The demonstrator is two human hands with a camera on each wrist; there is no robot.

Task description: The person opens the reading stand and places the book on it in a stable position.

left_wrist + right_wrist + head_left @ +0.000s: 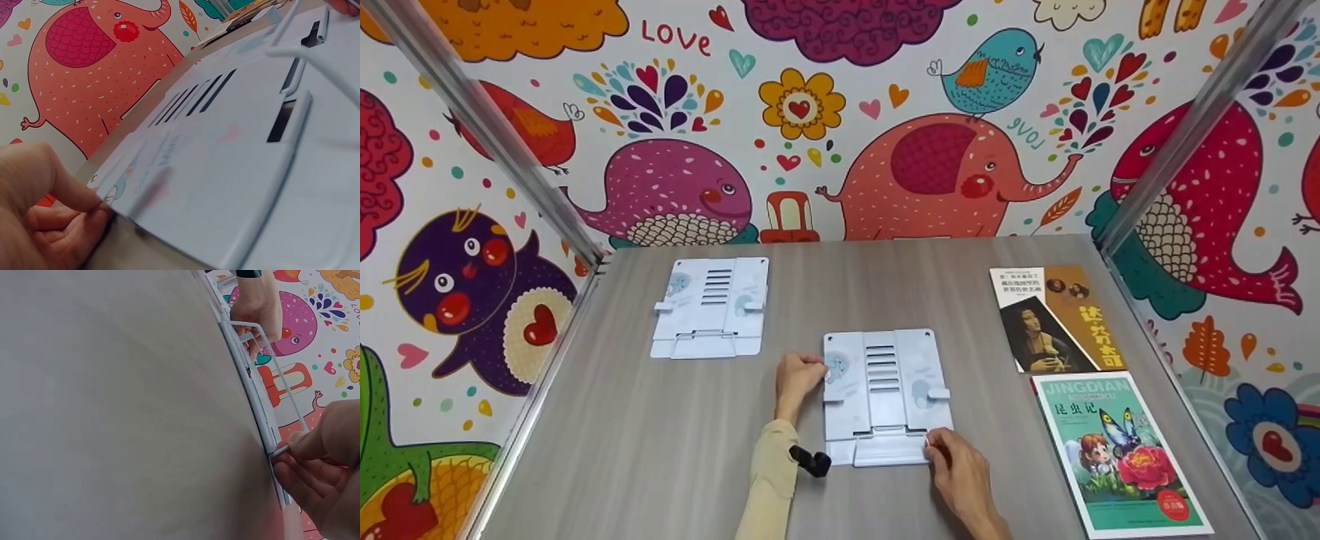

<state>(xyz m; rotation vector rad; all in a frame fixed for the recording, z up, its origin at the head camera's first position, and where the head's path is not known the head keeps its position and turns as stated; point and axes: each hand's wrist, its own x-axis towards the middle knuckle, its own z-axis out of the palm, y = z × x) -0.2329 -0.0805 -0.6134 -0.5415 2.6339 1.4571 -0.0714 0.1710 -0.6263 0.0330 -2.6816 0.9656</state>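
Note:
A white and pale blue folding book stand lies flat in the middle of the table, with slots down its centre panel. My left hand pinches its left edge near the upper corner. In the left wrist view, the thumb is over the panel's edge and the fingers are under it. My right hand is at the stand's lower right corner. Seen from the right wrist, thumb and fingers pinch the end of a thin white wire support that stands up from the stand.
A second matching book stand lies at the back left. On the right are a brown and white book and a green-covered book. Cartoon-printed walls and metal posts border the table.

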